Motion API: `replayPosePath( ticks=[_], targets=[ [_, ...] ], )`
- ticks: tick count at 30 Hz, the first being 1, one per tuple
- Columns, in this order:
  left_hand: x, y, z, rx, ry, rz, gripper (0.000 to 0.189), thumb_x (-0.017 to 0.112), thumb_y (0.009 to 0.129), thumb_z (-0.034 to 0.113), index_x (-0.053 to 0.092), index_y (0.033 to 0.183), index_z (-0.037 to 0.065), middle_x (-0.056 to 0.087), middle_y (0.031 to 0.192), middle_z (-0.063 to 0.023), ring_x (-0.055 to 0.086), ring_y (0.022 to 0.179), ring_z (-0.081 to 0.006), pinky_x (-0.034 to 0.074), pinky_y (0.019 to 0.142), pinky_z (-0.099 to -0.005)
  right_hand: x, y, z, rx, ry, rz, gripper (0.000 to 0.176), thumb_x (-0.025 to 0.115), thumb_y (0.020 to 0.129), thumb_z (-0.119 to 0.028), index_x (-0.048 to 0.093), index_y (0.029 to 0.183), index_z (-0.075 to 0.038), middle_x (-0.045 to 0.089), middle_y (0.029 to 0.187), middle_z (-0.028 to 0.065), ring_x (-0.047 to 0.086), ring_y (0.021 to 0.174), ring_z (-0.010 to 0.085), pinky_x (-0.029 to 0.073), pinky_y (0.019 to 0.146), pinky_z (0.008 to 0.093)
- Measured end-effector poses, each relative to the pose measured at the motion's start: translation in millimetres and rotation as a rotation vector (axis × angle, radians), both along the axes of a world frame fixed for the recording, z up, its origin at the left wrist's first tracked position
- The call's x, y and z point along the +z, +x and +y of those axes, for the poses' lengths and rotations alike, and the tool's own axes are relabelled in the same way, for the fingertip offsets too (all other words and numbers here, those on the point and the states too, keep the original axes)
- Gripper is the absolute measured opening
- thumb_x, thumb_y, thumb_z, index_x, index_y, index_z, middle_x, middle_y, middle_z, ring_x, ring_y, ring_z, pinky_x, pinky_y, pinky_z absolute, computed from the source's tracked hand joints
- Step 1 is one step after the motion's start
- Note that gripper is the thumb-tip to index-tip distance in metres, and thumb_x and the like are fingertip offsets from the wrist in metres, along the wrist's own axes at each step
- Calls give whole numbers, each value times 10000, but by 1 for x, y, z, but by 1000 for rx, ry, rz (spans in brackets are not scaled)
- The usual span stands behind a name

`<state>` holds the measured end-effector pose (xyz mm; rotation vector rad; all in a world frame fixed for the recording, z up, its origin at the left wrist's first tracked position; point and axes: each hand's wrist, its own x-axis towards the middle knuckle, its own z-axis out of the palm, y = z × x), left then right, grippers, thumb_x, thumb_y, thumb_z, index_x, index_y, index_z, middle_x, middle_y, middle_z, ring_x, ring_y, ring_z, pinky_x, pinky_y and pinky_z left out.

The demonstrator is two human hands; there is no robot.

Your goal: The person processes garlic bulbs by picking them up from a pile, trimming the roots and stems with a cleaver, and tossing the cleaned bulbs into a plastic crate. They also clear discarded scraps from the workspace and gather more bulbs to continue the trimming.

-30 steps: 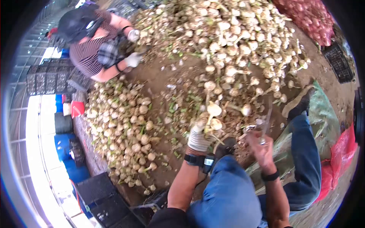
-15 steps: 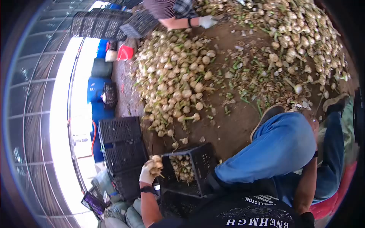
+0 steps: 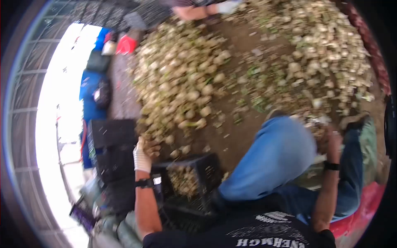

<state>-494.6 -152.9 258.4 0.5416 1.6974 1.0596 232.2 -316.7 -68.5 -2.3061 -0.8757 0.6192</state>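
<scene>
My left hand [image 3: 142,156], in a white glove, is stretched forward by the near edge of the garlic pile [image 3: 178,78]. Its fingers curl around a blurred tan clump, which looks like garlic bulbs [image 3: 153,149]. Just below and right of this hand is a black plastic crate [image 3: 209,167], tipped on its side, with small garlic bulbs [image 3: 183,181] inside. My right hand [image 3: 333,142] hangs past my bent knee, near peelings and loose bulbs on the ground. Motion smears its fingers, and whether it holds anything cannot be made out.
Stacked black crates [image 3: 111,153] stand left of my left hand. A second garlic heap [image 3: 326,49] lies far right, with trimmings [image 3: 260,82] between the heaps. A co-worker's gloved hand [image 3: 228,7] is at the top. A red bucket [image 3: 126,44] and blue barrels [image 3: 93,87] line the left.
My left hand has moved forward from beside the crate to the pile's near edge. My right hand, earlier mostly hidden behind my knee, now shows. The view has shifted and blurred.
</scene>
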Motion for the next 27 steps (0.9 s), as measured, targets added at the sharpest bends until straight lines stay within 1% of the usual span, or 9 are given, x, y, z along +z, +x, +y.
replayPosePath(
  ticks=[1, 2, 4, 8, 10, 13, 17, 20, 27],
  targets=[
    [-34, 17, 26, -106, 1, 261, 317, 627, 948, 277, 612, 1167, 48, 689, 926, -96, 667, 703, -198, 517, 506, -329, -44, 10, -5, 58, 39, -224, 421, 672, 898, -424, 607, 686, -66, 506, 571, -4, 440, 503, 142, 375, 478, 353],
    [-70, 40, 53, -214, 21, 527, 327, 647, 941, 200, 603, 1223, 43, 693, 946, -87, 661, 716, -173, 517, 520, -324, 47, -39, 29, -340, -14, 238, 330, 699, 893, -350, 642, 733, -67, 489, 570, -23, 425, 502, 107, 354, 467, 317],
    [-121, 94, 94, -542, 200, 471, 472, 673, 901, 104, 534, 1338, -9, 692, 1044, -93, 658, 885, -161, 552, 777, -327, 50, -60, 44, -464, 283, 469, 198, 722, 877, -256, 680, 830, -68, 493, 592, -46, 425, 512, 69, 335, 463, 277],
    [-175, 290, 133, -1003, 234, 261, 521, 697, 877, 143, 527, 1351, 8, 638, 1248, -145, 626, 1110, -226, 488, 982, -322, 53, -71, 71, -434, 259, 429, 221, 696, 873, -146, 676, 1024, 14, 505, 646, -65, 435, 559, 33, 341, 496, 236],
    [-193, 365, 158, -1295, 338, 548, 637, 707, 874, 268, 471, 1411, 19, 557, 1368, -185, 545, 1250, -262, 431, 1059, -364, 37, -72, 84, -404, 244, 336, 275, 686, 874, -134, 656, 1083, 42, 507, 666, -67, 434, 576, 31, 346, 508, 233],
    [-255, 429, 204, -1302, 291, 1025, 760, 644, 880, 468, 395, 1472, 62, 404, 1501, -196, 368, 1397, -347, 325, 1143, -434, 44, -68, 103, -336, 64, 232, 421, 752, 835, -220, 607, 1087, 85, 631, 971, 182, 607, 835, 268, 490, 751, 380],
    [-308, 420, 240, -893, 169, 1101, 735, 565, 907, 523, 377, 1488, 112, 332, 1546, -195, 300, 1410, -431, 256, 1176, -467, 24, -50, 129, -157, -9, -131, 553, 712, 845, -200, 483, 1276, 58, 589, 1160, 263, 595, 1046, 393, 468, 875, 456],
    [-359, 393, 235, -752, 313, 1216, 655, 551, 913, 482, 465, 1404, 57, 362, 1526, -202, 322, 1398, -412, 231, 1161, -546, 25, -35, 152, -97, -114, 78, 571, 685, 862, -201, 455, 1325, 41, 572, 1212, 263, 554, 1142, 401, 449, 943, 449],
    [-306, 473, 118, -1242, 636, 681, 690, 613, 827, 399, 453, 1401, 51, 507, 1374, -213, 399, 1334, -413, 198, 1175, -546, -23, -20, 140, 82, -146, -115, 477, 679, 880, -185, 504, 1262, 42, 623, 1102, 224, 603, 1015, 392, 477, 854, 440]
  ],
)
